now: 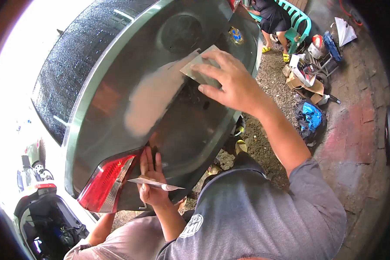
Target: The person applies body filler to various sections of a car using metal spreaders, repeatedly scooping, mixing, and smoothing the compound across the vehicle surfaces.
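Note:
My right hand presses a flat, square-cornered spreader against the dark green trunk lid, its fingers lying over the plate. The spreader meets the upper end of a smeared pinkish-beige filler patch. Below, beside the red tail light, my left hand grips a thin flat plate, seen nearly edge-on. The thumb is under the plate and some fingers stretch up towards the lid. A small white lump shows near the plate's right end; what it is I cannot tell.
Another person's arm and shirt are at lower left, close to my left forearm. A person is by a green plastic chair. Cardboard, a blue bag and other clutter lie on the ground at right.

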The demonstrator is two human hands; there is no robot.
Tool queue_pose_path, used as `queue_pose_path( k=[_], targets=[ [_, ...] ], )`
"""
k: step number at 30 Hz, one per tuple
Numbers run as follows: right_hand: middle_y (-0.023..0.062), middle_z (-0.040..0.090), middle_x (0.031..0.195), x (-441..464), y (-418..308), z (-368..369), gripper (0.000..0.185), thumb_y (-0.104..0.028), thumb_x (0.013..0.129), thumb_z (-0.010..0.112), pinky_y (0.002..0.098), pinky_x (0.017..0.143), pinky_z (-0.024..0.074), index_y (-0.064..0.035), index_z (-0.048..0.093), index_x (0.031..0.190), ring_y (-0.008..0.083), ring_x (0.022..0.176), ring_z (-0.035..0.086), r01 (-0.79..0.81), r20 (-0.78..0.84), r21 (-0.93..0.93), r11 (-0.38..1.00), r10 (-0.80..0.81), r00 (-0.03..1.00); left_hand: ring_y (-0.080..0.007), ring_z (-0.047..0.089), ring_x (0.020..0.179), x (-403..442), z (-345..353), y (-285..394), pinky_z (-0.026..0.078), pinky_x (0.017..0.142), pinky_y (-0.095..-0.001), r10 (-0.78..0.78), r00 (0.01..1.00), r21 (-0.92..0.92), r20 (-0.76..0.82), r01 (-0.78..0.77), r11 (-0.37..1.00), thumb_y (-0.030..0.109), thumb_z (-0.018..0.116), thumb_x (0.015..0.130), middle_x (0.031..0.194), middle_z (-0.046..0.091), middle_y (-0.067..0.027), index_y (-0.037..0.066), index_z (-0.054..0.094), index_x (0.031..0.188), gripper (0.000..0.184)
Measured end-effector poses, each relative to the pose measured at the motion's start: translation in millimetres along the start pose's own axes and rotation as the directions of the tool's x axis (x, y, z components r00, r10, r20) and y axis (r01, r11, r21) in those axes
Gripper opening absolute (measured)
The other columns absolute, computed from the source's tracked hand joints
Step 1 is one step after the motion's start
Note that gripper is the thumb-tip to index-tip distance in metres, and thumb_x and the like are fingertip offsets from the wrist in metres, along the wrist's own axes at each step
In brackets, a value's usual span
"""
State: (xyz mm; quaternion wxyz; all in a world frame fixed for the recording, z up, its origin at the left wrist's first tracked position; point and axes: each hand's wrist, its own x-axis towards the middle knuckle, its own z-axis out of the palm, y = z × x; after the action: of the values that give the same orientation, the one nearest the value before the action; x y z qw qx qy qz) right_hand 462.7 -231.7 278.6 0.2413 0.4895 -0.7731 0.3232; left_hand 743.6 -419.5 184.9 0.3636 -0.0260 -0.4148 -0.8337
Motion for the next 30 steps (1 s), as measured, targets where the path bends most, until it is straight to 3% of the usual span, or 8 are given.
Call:
queue_pose_path(
  k=[10, 18, 20, 21, 23, 27, 29, 30],
  targets=[
    [0.0111, 0.056, 0.119, 20, 6, 4, 0.035, -0.03, 0.082, 0.073, 0.0463, 0.093, 0.0467, -0.0152, 0.069, 0.114, 0.033, 0.114, 0.056, 0.047, 0.027, -0.016, 0.999, -0.047, 0.999, -0.0478, 0.011, 0.15, -1, -3, 1, 0.01, 0.12, -0.062, -0.001, 1.0, -0.009, 0.004, 0.001, 1.0, 0.029, 0.065, 0.086, 0.157, 0.023, -0.0332, 0.002, 0.073, 0.092, 0.028],
    [0.0124, 0.055, 0.126, -10, 1, 6, 0.043, -0.029, 0.079, 0.074, 0.0479, 0.097, 0.0448, -0.0166, 0.067, 0.12, 0.0362, 0.118, 0.053, 0.095, 0.02, -0.028, 0.995, -0.094, 0.995, -0.0465, 0.007, 0.151, 1, 0, 1, 0.006, 0.121, -0.0592, -0.015, 1.0, -0.017, 0.005, 0.015, 1.0, 0.027, 0.06, 0.089, 0.158, 0.021, -0.0336, 0.006, 0.067, 0.083, 0.023],
    [0.0124, 0.055, 0.126, -17, 2, -1, 0.042, -0.029, 0.08, 0.074, 0.048, 0.097, 0.0448, -0.0161, 0.067, 0.12, 0.0361, 0.118, 0.053, 0.071, 0.06, 0.013, 0.997, -0.072, 0.996, -0.0464, 0.008, 0.151, -2, 0, 2, 0.007, 0.121, -0.0598, -0.022, 1.0, -0.018, -0.006, 0.022, 1.0, 0.028, 0.062, 0.088, 0.158, 0.022, -0.0331, 0.0, 0.057, 0.104, 0.032],
    [0.0123, 0.055, 0.125, -15, 1, -4, 0.042, -0.029, 0.08, 0.074, 0.0478, 0.096, 0.0449, -0.0158, 0.067, 0.119, 0.0359, 0.117, 0.054, 0.07, 0.039, 0.015, 0.997, -0.071, 0.997, -0.0464, 0.01, 0.151, -2, -4, 0, 0.008, 0.121, -0.0604, -0.018, 1.0, -0.016, 0.009, 0.018, 1.0, 0.028, 0.063, 0.086, 0.157, 0.023, -0.0326, -0.006, 0.046, 0.125, 0.054],
    [0.0122, 0.056, 0.124, -8, -4, -7, 0.04, -0.029, 0.082, 0.073, 0.0474, 0.096, 0.0451, -0.0152, 0.067, 0.119, 0.0355, 0.117, 0.054, 0.063, -0.004, 0.024, 0.998, -0.062, 0.998, -0.046, 0.011, 0.15, -4, -8, -1, 0.009, 0.12, -0.0609, -0.016, 1.0, -0.011, 0.02, 0.016, 1.0, 0.028, 0.065, 0.085, 0.157, 0.024, -0.0319, -0.012, 0.035, 0.146, 0.079],
    [0.0121, 0.056, 0.123, 5, -8, 3, 0.038, -0.031, 0.084, 0.072, 0.0476, 0.095, 0.0455, -0.0146, 0.067, 0.118, 0.0344, 0.117, 0.055, 0.008, -0.034, 0.036, 0.999, -0.006, 0.999, -0.0448, 0.011, 0.151, -2, -6, -1, 0.01, 0.121, -0.0605, -0.025, 1.0, 0.007, 0.01, 0.025, 1.0, 0.03, 0.066, 0.085, 0.158, 0.024, -0.0311, -0.012, 0.034, 0.146, 0.081],
    [0.0123, 0.056, 0.123, 8, -7, 10, 0.038, -0.031, 0.084, 0.072, 0.048, 0.094, 0.0457, -0.0144, 0.067, 0.118, 0.0338, 0.117, 0.054, -0.012, -0.041, 0.015, 1.0, 0.012, 0.999, -0.0442, 0.009, 0.151, -2, -2, -1, 0.008, 0.121, -0.0593, -0.029, 1.0, 0.007, 0.003, 0.029, 1.0, 0.03, 0.064, 0.086, 0.158, 0.023, -0.0307, -0.006, 0.046, 0.127, 0.057],
    [0.0125, 0.056, 0.124, 7, -10, 12, 0.038, -0.031, 0.084, 0.072, 0.0482, 0.094, 0.0455, -0.0143, 0.067, 0.118, 0.0337, 0.118, 0.054, -0.018, -0.04, 0.001, 1.0, 0.018, 0.999, -0.0438, 0.008, 0.152, -2, 2, 0, 0.006, 0.122, -0.0582, -0.033, 0.999, 0.002, -0.002, 0.033, 0.999, 0.03, 0.063, 0.088, 0.159, 0.021, -0.0303, 0.001, 0.059, 0.108, 0.036]
  ],
)
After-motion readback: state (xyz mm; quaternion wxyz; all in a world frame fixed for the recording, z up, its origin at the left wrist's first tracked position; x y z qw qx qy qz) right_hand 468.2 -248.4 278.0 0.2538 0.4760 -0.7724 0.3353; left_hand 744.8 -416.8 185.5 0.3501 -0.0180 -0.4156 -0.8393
